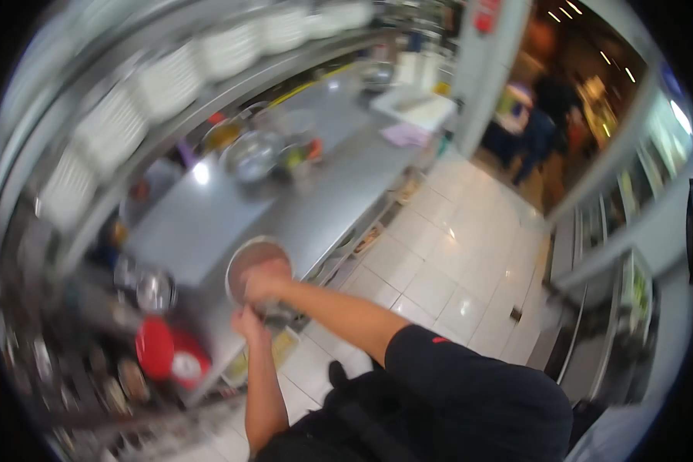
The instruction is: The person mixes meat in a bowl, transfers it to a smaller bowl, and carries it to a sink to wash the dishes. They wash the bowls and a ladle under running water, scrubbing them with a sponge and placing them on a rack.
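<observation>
Head view | bowl (236,259): left of frame centre, over counter (327,208), round, no long axis | right hand (266,280): over bowl's lower right, nearer its middle | left hand (248,323): below, by lower rim | both grips blurred, cannot tell

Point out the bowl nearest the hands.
The pale-rimmed bowl, with the right hand over it and the left hand at its near side; the large metal bowl sits farther along the worktop.
</observation>
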{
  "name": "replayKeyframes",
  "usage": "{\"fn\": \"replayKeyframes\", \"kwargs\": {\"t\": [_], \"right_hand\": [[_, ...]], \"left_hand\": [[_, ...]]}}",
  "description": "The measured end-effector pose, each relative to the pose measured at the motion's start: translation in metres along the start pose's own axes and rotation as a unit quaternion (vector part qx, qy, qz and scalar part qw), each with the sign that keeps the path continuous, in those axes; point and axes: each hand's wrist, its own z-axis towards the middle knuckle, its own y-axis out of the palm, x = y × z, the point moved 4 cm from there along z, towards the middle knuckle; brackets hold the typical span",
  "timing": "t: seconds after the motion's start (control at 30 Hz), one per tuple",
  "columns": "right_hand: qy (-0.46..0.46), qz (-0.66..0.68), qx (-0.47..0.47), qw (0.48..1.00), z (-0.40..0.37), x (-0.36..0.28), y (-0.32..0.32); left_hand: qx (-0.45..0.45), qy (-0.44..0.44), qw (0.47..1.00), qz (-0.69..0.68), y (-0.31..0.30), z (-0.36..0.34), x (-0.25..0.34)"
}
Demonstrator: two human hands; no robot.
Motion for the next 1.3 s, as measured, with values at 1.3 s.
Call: {"fn": "replayKeyframes", "kwargs": {"t": [1.3], "right_hand": [[0.453, 0.141, 0.729, 0.493, -0.804, 0.602, 0.02]], "left_hand": [[-0.786, -0.234, 0.481, 0.311, 0.55, -0.74, -0.426]]}}
